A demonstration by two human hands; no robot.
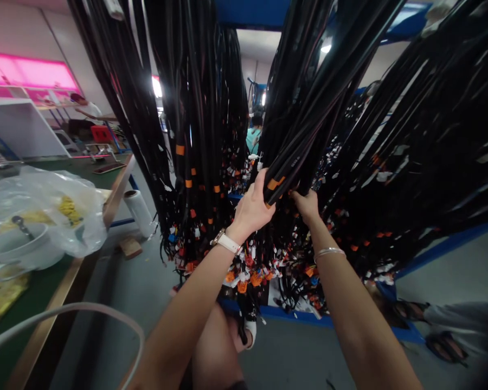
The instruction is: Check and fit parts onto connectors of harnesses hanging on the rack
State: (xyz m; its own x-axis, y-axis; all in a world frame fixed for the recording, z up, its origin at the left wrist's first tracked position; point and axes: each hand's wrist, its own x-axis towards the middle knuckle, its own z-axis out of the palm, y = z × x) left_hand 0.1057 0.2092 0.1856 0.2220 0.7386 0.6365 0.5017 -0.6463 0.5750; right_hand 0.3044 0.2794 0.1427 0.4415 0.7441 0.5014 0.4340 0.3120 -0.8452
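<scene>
Long black cable bundles [195, 108] hang from above, with orange tape bands on several of them. My left hand [254, 208], with a white watch strap at the wrist, is wrapped round a thick black cable bundle [301, 143] near its orange tape. To the right, my right hand [306, 205] reaches in among the hanging cables; its fingers are bent and partly hidden behind them, so what they hold cannot be made out. Below both hands dangle many small connectors [255, 277] in orange, white, red and blue.
A blue frame [284, 314] runs beneath the cables. At the left, a green-topped table [65, 273] bears a white bowl [44, 252] and plastic bags. Another person's feet [445, 346] are at the lower right; a seated person [91, 111] is far left.
</scene>
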